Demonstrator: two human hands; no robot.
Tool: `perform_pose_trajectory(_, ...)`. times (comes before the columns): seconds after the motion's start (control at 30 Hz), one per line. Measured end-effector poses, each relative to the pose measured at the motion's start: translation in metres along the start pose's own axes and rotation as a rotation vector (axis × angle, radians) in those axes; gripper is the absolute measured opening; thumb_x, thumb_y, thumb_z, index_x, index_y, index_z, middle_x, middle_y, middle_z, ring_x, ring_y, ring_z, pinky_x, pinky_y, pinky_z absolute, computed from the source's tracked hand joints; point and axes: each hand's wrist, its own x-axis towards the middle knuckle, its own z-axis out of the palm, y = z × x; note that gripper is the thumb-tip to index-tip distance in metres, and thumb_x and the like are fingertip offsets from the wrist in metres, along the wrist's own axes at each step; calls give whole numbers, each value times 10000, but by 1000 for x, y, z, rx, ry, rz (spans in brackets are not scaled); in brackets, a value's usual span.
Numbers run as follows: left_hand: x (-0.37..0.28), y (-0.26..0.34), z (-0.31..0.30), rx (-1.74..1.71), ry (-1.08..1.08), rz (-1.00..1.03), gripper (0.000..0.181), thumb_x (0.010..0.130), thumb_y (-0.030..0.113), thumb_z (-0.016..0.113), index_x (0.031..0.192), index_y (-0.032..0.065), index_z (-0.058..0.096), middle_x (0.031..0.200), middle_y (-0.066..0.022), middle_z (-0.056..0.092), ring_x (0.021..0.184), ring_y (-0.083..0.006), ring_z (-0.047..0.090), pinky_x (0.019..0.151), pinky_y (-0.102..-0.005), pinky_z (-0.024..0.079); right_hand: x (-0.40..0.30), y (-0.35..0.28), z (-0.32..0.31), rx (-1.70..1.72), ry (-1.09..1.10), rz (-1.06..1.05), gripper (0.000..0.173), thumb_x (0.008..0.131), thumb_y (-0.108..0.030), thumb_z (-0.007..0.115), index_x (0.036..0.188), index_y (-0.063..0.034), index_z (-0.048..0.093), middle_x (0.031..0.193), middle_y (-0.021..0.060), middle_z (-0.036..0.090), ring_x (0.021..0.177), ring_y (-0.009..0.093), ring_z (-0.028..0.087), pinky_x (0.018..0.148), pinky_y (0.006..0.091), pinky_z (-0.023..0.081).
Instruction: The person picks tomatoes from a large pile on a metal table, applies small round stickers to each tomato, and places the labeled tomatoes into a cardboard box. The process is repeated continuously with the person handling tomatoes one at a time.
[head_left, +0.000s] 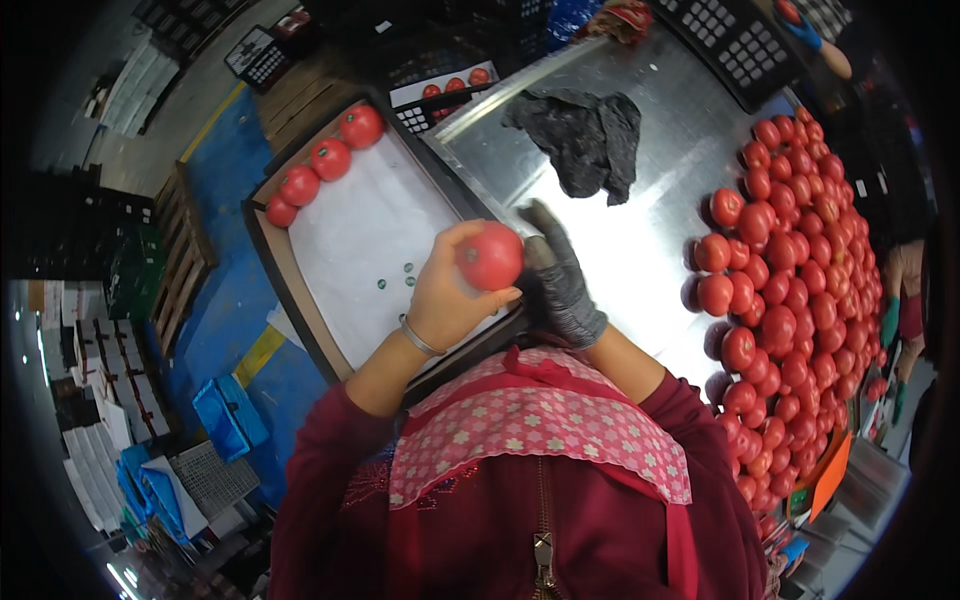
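Note:
My left hand (448, 289), bare with a band at the wrist, holds a red tomato (491, 256) over a shallow box (313, 328) lined with white paper. Several tomatoes (330, 158) stand in a row along the box's far left side, and a few bear small stickers. Small round green stickers (409, 281) lie on the white liner (352, 240). My right hand (564, 281) wears a dark grey glove and is somewhat blurred. It hovers just right of the held tomato, thumb and fingers apart, with nothing visible in it.
A metal table (675, 142) carries a crumpled black plastic sheet (585, 139) and a large heap of tomatoes (795, 300) at right. A black crate (724, 49) stands at its far edge. A gloved hand (806, 34) of another person holds a tomato. Wooden pallets (184, 255) lie left.

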Motion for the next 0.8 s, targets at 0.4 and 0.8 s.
perform_pose_trajectory(0.4,-11,24,13,109,57,91,336,759,103,762,1048,36,604,1214,-183,565,1036,-314,575,872,-367,476,-23,-11,2,427,-40,159,799,888,-397,631,1464,-21,226,1297,135,474,1043,197,583,764,282,567)
perform_pose_trajectory(0.8,-19,24,18,30,13,18,256,785,69,736,998,46,595,1208,-144,504,1038,-245,538,804,-308,491,-33,-8,-1,313,-6,82,764,885,-349,615,1456,-3,245,1320,146,460,1030,196,576,734,263,552)
